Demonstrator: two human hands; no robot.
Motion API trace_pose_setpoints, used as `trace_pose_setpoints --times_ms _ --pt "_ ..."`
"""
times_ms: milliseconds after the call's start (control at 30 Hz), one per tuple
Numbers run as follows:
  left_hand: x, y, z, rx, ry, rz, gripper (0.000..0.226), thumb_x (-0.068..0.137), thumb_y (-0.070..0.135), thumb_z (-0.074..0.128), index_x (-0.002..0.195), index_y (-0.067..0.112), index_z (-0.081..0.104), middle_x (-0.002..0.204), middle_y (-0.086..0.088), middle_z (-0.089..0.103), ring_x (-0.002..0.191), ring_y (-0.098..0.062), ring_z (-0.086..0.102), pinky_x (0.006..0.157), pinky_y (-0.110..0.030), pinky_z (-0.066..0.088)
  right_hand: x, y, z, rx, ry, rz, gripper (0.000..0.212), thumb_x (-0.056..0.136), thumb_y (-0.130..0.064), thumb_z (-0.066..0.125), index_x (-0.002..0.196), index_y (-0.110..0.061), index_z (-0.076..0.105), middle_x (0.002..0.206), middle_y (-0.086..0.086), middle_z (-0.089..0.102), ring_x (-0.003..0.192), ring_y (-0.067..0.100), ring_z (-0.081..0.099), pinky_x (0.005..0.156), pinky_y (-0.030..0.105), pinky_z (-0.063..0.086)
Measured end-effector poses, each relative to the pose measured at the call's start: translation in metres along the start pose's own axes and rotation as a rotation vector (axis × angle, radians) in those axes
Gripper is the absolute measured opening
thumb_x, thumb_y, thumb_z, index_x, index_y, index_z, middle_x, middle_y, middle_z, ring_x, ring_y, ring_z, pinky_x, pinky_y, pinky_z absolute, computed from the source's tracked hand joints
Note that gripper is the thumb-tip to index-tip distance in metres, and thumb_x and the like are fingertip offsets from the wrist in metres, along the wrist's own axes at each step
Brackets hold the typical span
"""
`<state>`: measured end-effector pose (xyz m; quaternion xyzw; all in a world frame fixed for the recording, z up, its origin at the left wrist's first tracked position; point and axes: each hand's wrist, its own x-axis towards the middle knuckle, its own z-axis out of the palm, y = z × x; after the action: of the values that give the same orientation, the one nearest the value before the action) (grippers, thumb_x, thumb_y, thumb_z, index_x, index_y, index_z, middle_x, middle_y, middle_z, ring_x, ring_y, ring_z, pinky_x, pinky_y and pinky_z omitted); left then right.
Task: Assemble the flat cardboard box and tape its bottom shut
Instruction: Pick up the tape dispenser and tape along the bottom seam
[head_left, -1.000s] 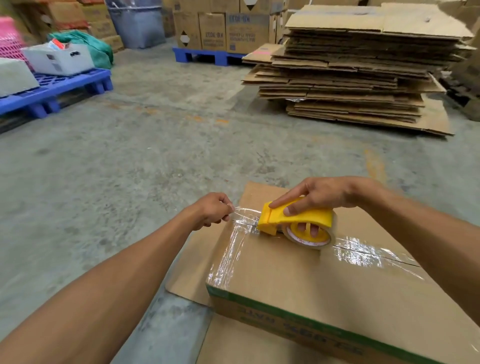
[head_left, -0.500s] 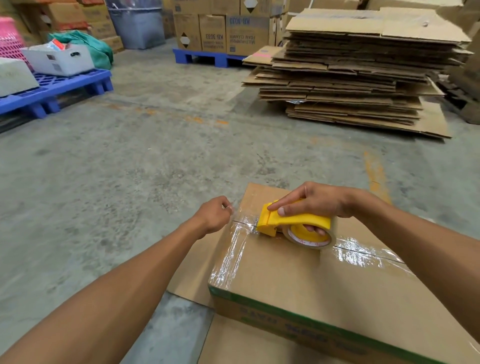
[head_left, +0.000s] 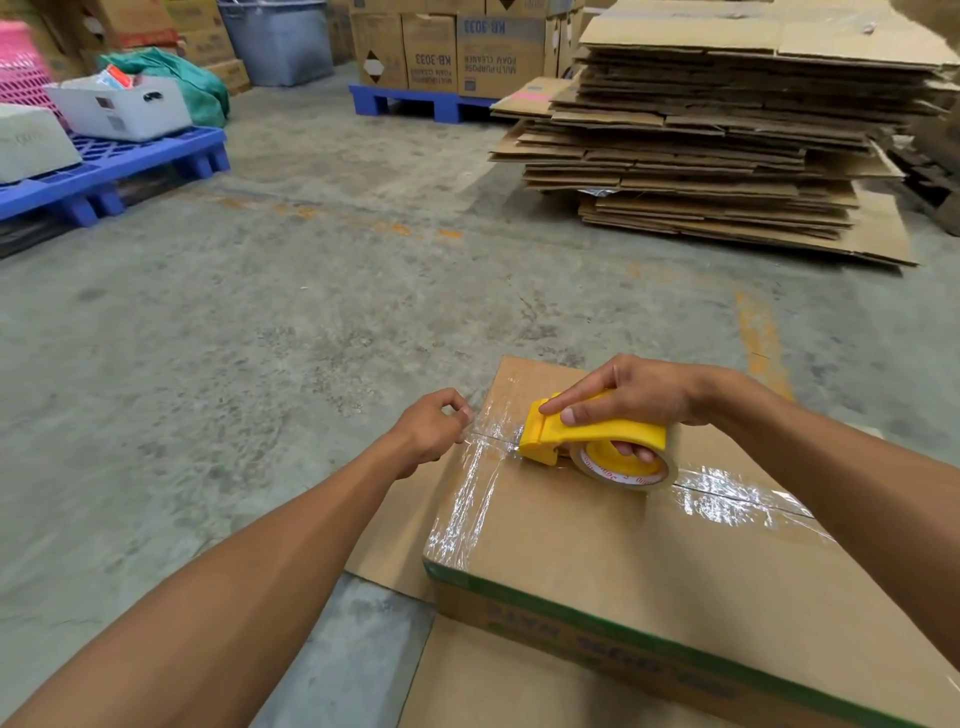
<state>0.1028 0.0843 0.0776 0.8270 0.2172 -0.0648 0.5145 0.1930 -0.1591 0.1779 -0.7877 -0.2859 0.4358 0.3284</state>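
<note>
The cardboard box (head_left: 649, 545) lies on flat cardboard sheets (head_left: 405, 525) on the concrete floor (head_left: 260, 338), its seam covered with clear tape (head_left: 727, 493); a green band and blurred, unreadable print run along its near side, and its right end is cut off by the frame. The right hand (head_left: 634, 400) grips a yellow tape dispenser (head_left: 587, 436) resting on the seam, fingers through the tape roll (head_left: 623, 470), whose red lettering is too small to read. The left hand (head_left: 431, 428) is curled at the box's far-left edge; whether it pinches tape cannot be told. Stacked cartons (head_left: 457, 52) behind read, mirrored, "KB-3033" and "MULTI-PURPOSE FOAM CLEANER".
</note>
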Motion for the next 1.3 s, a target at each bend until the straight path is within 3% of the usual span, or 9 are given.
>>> trace_pose_setpoints --times_ms 200,367,533,633,733,800,900,1067,1300 --pt "0.002 -0.008 0.004 -0.163 0.002 -0.112 0.001 0.097 0.020 0.053 0.097 0.020 0.054 0.077 -0.005 0.059 0.056 -0.009 0.042 0.055 -0.027 0.041 0.000 -0.001 0.001 -0.005 0.003 -0.007 0.029 0.089 -0.029 0.070 0.118 -0.035 0.073 0.086 0.020 0.074 0.044 0.022 0.058 0.046 0.029 0.057" --pt "0.010 -0.016 0.007 -0.267 0.088 -0.178 0.016 0.089 0.005 0.054 0.095 0.019 0.051 0.072 -0.006 0.066 0.046 -0.007 0.044 0.051 -0.027 0.040 0.000 0.001 0.004 -0.034 0.022 -0.013 0.028 0.088 -0.033 0.071 0.115 -0.039 0.073 0.100 0.029 0.072 0.049 0.028 0.059 0.047 0.030 0.057" --pt "0.010 -0.016 0.006 -0.291 0.153 -0.200 0.011 0.092 0.008 0.047 0.097 0.018 0.051 0.070 -0.007 0.071 0.053 -0.014 0.043 0.047 -0.026 0.037 0.001 0.000 0.004 -0.004 0.024 -0.005 0.029 0.089 -0.028 0.070 0.117 -0.035 0.073 0.079 0.015 0.073 0.045 0.022 0.058 0.043 0.029 0.055" --pt "0.009 -0.014 0.004 -0.266 0.140 -0.225 0.020 0.094 0.011 0.040 0.112 0.013 0.050 0.079 -0.008 0.072 0.056 -0.015 0.046 0.048 -0.026 0.039 0.001 0.000 0.004 -0.013 0.031 -0.004 0.028 0.089 -0.029 0.070 0.116 -0.035 0.074 0.086 0.017 0.074 0.046 0.023 0.058 0.044 0.029 0.055" --pt "0.002 -0.025 0.000 -0.067 0.096 -0.313 0.049 0.101 0.031 0.033 0.147 0.020 0.024 0.123 -0.014 0.058 0.094 -0.027 0.058 0.070 -0.036 0.049 0.001 0.000 0.004 -0.031 0.034 0.005 0.028 0.088 -0.034 0.070 0.115 -0.040 0.073 0.098 0.016 0.076 0.055 0.029 0.060 0.049 0.031 0.057" --pt "-0.003 -0.047 -0.006 0.041 0.112 -0.351 0.059 0.103 0.041 0.024 0.156 0.022 0.004 0.157 -0.015 0.027 0.134 -0.036 0.039 0.099 -0.046 0.041 0.001 -0.001 0.005 -0.032 0.033 0.004 0.028 0.088 -0.034 0.070 0.116 -0.040 0.073 0.092 0.014 0.076 0.053 0.028 0.059 0.047 0.030 0.057" --pt "-0.009 -0.064 -0.015 0.143 0.259 -0.152 0.060 0.104 0.043 0.020 0.156 0.017 0.008 0.165 -0.009 0.006 0.150 -0.026 0.011 0.121 -0.041 0.012 -0.001 -0.001 0.006 -0.022 0.037 -0.003 0.029 0.089 -0.030 0.070 0.117 -0.036 0.073 0.082 0.016 0.074 0.046 0.023 0.058 0.044 0.028 0.055" --pt "-0.032 -0.025 0.003 0.261 0.201 0.385 0.059 0.104 0.040 0.030 0.156 0.022 0.009 0.163 0.009 -0.002 0.149 -0.007 -0.002 0.120 -0.029 0.005 0.000 0.001 0.004 -0.012 0.032 -0.006 0.030 0.089 -0.030 0.070 0.118 -0.035 0.072 0.078 0.009 0.075 0.044 0.021 0.058 0.043 0.028 0.054" --pt "-0.040 -0.012 0.042 0.353 -0.008 0.404 0.074 0.100 0.030 0.044 0.156 0.017 -0.002 0.165 0.001 -0.003 0.150 -0.009 -0.004 0.120 -0.025 0.005 0.002 0.001 0.003 -0.003 0.043 0.007 0.028 0.088 -0.033 0.071 0.115 -0.038 0.074 0.090 0.020 0.075 0.051 0.024 0.059 0.048 0.030 0.057"
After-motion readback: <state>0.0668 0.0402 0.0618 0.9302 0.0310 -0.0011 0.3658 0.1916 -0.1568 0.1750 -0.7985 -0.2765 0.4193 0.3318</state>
